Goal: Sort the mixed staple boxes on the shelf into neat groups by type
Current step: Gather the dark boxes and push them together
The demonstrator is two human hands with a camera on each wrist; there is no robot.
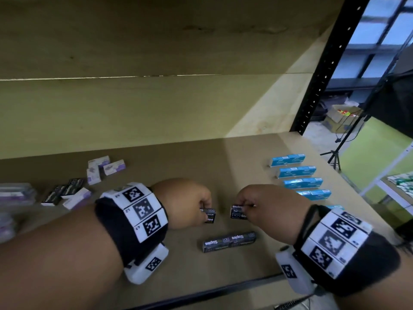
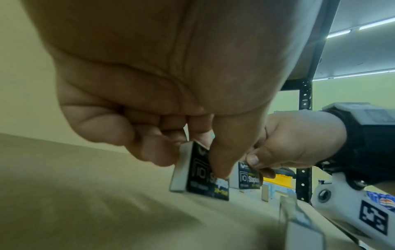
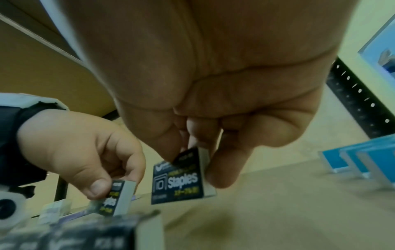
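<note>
2 black staple boxes are in hand, 1 each. Left hand (image 1: 187,203) pinches the left black box (image 1: 209,215) between thumb and fingers, its lower edge at or just off the shelf (image 1: 257,157); right hand (image 1: 263,206) pinches the right black box (image 1: 238,213) the same way, upright on a long edge. The 2 boxes face each other across a small gap between the hands, not touching.

Key relation: the finished black row (image 1: 229,241), 2 boxes end to end, lies just nearer the body than both hands, long axis running left-right. The held boxes hang beyond it, roughly parallel. Judgement: the next move probably closes the gap to form a second row of 2; neither hand is clearly nearer.

Counts:
- Blue boxes (image 1: 299,171), right of the right hand: 4 rows of 2 clear, a further piece partly hidden behind the right wrist.
- Loose black boxes (image 1: 67,190), left of the left hand: about 2, blurred.
- Purple-and-white boxes (image 1: 105,166), left and beyond: 3 clustered, about 2 more nearer; exact total unclear.
</note>
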